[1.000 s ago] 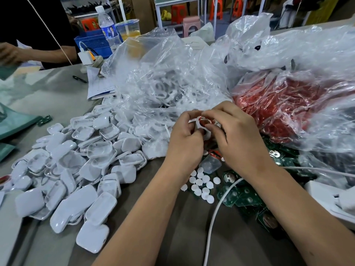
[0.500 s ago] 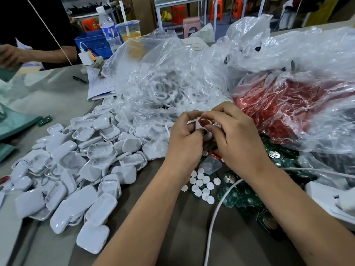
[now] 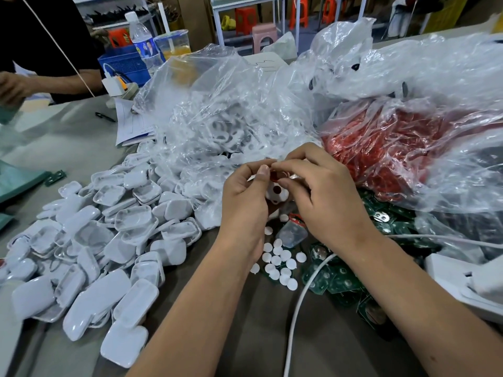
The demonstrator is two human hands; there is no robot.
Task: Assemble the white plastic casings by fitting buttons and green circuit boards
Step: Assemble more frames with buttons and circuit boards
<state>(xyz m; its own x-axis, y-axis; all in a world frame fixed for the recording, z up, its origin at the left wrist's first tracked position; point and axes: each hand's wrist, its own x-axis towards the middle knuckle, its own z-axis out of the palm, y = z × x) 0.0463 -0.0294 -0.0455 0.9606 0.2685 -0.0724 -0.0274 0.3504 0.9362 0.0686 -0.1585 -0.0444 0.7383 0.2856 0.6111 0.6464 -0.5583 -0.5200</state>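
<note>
Both hands meet in the middle of the picture. The left hand (image 3: 245, 205) and the right hand (image 3: 324, 197) pinch one small white casing (image 3: 276, 193) between their fingertips. Since a moment ago, the casing has tipped, so a dark round hole in it now shows, with a bit of red at its top. The hands have hardly moved. Little white buttons (image 3: 280, 261) lie just below them. Green circuit boards (image 3: 334, 281) lie lower right. A heap of white casings (image 3: 103, 248) fills the left.
</note>
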